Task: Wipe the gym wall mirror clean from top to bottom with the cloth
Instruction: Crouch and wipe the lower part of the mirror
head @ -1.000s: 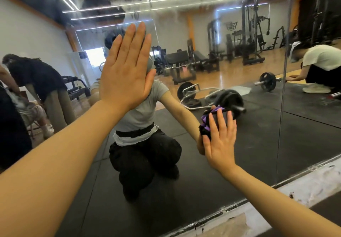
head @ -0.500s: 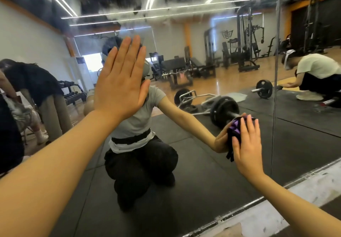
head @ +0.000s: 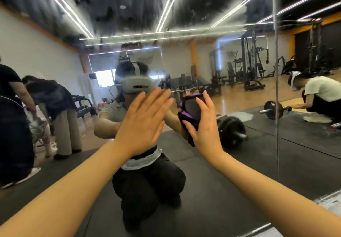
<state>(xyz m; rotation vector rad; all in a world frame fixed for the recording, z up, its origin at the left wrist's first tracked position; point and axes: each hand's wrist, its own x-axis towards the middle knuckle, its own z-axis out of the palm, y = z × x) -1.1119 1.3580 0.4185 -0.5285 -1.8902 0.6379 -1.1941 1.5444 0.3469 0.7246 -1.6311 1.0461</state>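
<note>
Over to the left of the cloth-holding grip, two people are bending over near a dumbbell rack (head: 84, 106), seen as reflections in the mirror (head: 239, 163). Closer in, the left hand (head: 142, 124) is resting flat against the glass, fingers straight and slightly spread, holding nothing; it is sitting just beside the other hand, at about the same height. Behind it in the reflection, the person is kneeling on the dark floor mat (head: 212, 209), wearing a grey headset (head: 135, 85) just above and to the left of that flat palm.

The right hand (head: 204, 126) is pressing the cloth (head: 191, 111) against the mirror, fingers curling over its top and side edges so the grip is closing on it. The cloth is dark with purple trim, bunching between palm and glass, a corner hanging down below the heel of the hand.

Just right of and below that grip, a loaded barbell (head: 231, 131) is lying on the mat in the reflection. Further right, a vertical mirror seam (head: 276, 89) is running down the glass, and beyond it another person in a white shirt (head: 324, 89) is crouching beside a second barbell (head: 273, 110). High above both hands the glass is looking smeared and streaky.
</note>
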